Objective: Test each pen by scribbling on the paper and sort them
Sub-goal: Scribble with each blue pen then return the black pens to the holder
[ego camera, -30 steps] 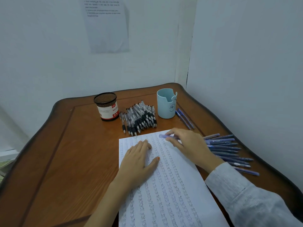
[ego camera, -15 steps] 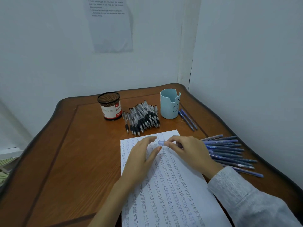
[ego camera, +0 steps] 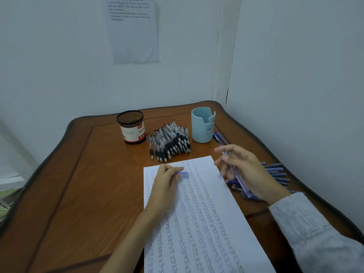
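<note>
Corner counter (ego camera: 88, 194), paper (ego camera: 199, 223) full of scribble rows: left hand (ego camera: 167, 186) fingers pinch the cap (ego camera: 184, 174), right hand (ego camera: 250, 174) fingers grip the uncapped pen (ego camera: 240, 183); black pens (ego camera: 171, 142) beyond, blue pens (ego camera: 275, 170) beside, looks mid-sort.

walls (ego camera: 59, 66): pale, corner | printed sheet (ego camera: 134, 36): on wall | table (ego camera: 78, 194): brown wood

Table (ego camera: 78, 184): paper (ego camera: 206, 213), pens (ego camera: 171, 143), mesh holder (ego camera: 131, 126), cup (ego camera: 201, 129)

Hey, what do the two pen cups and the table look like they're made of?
Dark cup: black metal mesh, probably, by the fine see-through weave; a printed label wraps its lower half. Blue cup: matte plastic or silicone, smooth and uniform. Table: varnished wood, showing grain and sheen.
</note>
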A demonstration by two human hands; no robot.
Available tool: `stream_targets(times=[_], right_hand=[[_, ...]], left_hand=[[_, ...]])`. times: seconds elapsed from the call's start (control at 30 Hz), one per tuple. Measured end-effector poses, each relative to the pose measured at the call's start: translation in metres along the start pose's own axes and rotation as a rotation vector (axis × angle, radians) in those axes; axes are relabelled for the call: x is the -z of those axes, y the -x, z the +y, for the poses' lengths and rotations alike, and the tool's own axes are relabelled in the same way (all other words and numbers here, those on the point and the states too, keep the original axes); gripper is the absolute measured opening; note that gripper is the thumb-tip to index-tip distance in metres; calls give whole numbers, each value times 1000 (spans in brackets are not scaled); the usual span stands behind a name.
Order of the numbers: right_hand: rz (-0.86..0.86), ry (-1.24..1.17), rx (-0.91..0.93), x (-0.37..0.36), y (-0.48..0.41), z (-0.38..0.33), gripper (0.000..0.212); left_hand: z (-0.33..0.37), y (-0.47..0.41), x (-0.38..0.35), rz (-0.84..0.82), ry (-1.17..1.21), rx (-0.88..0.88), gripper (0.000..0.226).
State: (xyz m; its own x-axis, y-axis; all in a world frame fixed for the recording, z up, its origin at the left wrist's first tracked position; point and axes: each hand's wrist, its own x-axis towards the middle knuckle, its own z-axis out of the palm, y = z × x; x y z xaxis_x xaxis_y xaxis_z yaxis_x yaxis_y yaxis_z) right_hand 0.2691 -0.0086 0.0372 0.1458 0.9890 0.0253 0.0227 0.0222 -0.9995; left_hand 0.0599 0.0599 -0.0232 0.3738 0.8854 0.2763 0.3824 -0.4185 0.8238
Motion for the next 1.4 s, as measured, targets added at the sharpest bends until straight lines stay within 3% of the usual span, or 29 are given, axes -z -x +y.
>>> stream_targets(times=[0.1, 0.17, 0.27, 0.33, 0.57, 0.9, 1.03, 1.27, 1.4], right_hand=[[-21, -458, -77, -3, 2, -1, 37], [2, -568, -49, -7, 1, -3, 30], [131, -335, -33, -16, -8, -1, 21], [225, -198, -99, -22, -15, 2, 29], [185, -313, -344, -48, -50, 13, 47], [367, -49, -8, -78, -76, 50, 27], [394, -55, -5, -76, -76, 51, 32], [428, 118, 57, -73, -85, 56, 41], [391, 264, 100, -71, -89, 57, 40]], left_hand=[[-7, 3, -7, -7, -268, -167, 27], [-12, 4, -6, -8, -464, -256, 26], [-9, 8, 0, -105, -523, -221, 23], [-4, 8, 6, -166, -568, -192, 24], [-1, 12, 29, -281, -677, -238, 15], [-8, -1, 32, -256, -486, -243, 20], [-14, -4, 22, -251, -366, -236, 19], [-17, -4, 20, -207, -422, -261, 25], [-17, -6, 21, -208, -438, -266, 18]])
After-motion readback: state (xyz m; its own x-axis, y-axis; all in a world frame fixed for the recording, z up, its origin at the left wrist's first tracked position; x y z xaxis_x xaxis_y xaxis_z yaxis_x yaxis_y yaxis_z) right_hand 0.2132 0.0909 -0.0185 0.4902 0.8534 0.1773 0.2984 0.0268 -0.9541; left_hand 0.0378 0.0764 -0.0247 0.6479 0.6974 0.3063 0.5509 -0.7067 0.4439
